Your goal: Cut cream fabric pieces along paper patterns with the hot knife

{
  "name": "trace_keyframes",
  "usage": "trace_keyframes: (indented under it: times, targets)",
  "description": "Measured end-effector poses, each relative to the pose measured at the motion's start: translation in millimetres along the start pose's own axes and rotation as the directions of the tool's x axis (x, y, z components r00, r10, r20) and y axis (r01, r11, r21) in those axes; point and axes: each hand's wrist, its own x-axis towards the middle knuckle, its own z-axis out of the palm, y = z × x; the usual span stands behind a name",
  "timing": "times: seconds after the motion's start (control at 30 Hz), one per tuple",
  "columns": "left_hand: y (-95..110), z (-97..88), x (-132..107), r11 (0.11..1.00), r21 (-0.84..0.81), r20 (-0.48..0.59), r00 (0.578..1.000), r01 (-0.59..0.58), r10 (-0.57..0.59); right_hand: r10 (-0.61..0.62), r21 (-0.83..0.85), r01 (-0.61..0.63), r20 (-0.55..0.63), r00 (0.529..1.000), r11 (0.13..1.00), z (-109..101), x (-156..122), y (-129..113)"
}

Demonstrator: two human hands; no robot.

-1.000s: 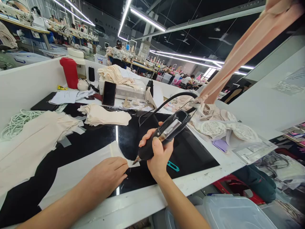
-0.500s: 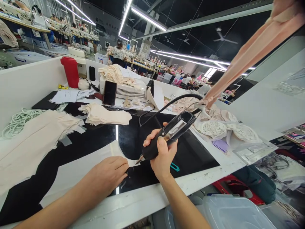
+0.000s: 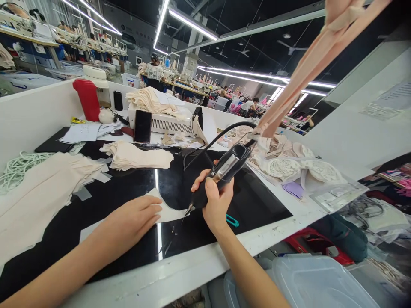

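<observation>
Clearly the step in hand is trimming an edge. The right hand (image 3: 214,203) has its fingers clamped around a black cutter (image 3: 224,169), with the thumb laid along the top of the grip. The cutter's metal tip (image 3: 189,210) touches the right-hand edge of a pale cloth piece (image 3: 169,210). That cloth piece lies flat on the glossy black tabletop (image 3: 257,205), near its front rim.

The left hand (image 3: 136,218) rests palm down on the left part of the cloth piece. Its fingers are together and stretched out flat, pinning the cloth rather than gripping anything. They point toward the tip, with a short stretch of bare cloth between.

How much of the edge is already cut cannot be told, though only 1 small corner shows to the right of the left hand. Judging by the curved outline there, the next move calls for steady tip contact along that curve. It also calls for firm downward pressure from the left hand so the cloth does not slide, and for fingertips held clear of the tip.

A cord (image 3: 221,136) arcs up from the cutter's rear, beyond the cloth piece, and needs slack. A teal clip (image 3: 231,220) lies just right of the cloth piece, beside the right wrist. A stack of cream cloth (image 3: 136,156) sits well beyond the cloth piece, with 1 dark phone (image 3: 143,126) propped farther back.
</observation>
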Motion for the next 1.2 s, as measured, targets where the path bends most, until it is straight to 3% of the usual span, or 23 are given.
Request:
trace_keyframes:
  times: [0.17, 0.33, 0.4, 0.53, 0.57, 0.63, 0.7, 0.8, 0.97, 1.2]
  targets:
    - [-26, -1.4, -6, 0.987, 0.000, 0.063, 0.985, 0.163, -0.163, -0.021, -0.038, 0.019, -0.059, 0.998, 0.999, -6, 24, 14]
    - [-12, -2.5, -8, 0.979, 0.004, 0.093, 0.975, 0.204, -0.204, -0.033, -0.005, 0.033, -0.055, 0.998, 0.999, 0, 38, 20]
    - [-3, -11.3, -5, 0.972, -0.018, 0.180, 0.958, 0.232, -0.225, -0.025, 0.012, 0.025, -0.050, 0.998, 1.000, 5, 38, 19]
    - [2, -35.5, 7, 0.948, -0.037, 0.420, 0.866, 0.316, -0.272, 0.008, 0.049, -0.006, -0.028, 1.000, 0.999, 15, 32, 15]
    - [0, -39.5, 11, 0.948, -0.021, 0.427, 0.860, 0.318, -0.279, 0.016, 0.063, -0.015, -0.019, 1.000, 0.998, 17, 31, 14]
    - [-9, -41.7, 21, 0.961, 0.003, 0.356, 0.898, 0.278, -0.261, 0.023, 0.093, -0.024, 0.006, 1.000, 0.995, 20, 29, 14]
    - [-20, -36.5, 30, 0.978, -0.010, 0.247, 0.949, 0.206, -0.198, 0.019, 0.115, -0.022, 0.026, 0.999, 0.993, 23, 29, 14]
    - [-30, -22.3, 44, 0.987, -0.086, 0.204, 0.972, 0.134, -0.114, 0.028, 0.122, -0.030, 0.022, 0.999, 0.992, 26, 30, 17]
    - [-30, -9.4, 52, 0.987, -0.120, 0.301, 0.952, 0.102, -0.062, 0.061, 0.165, -0.062, 0.008, 0.998, 0.984, 33, 32, 21]
    - [-26, -15.3, 54, 0.972, -0.100, 0.472, 0.870, 0.214, -0.143, 0.072, 0.153, -0.075, 0.025, 0.997, 0.985, 40, 32, 24]
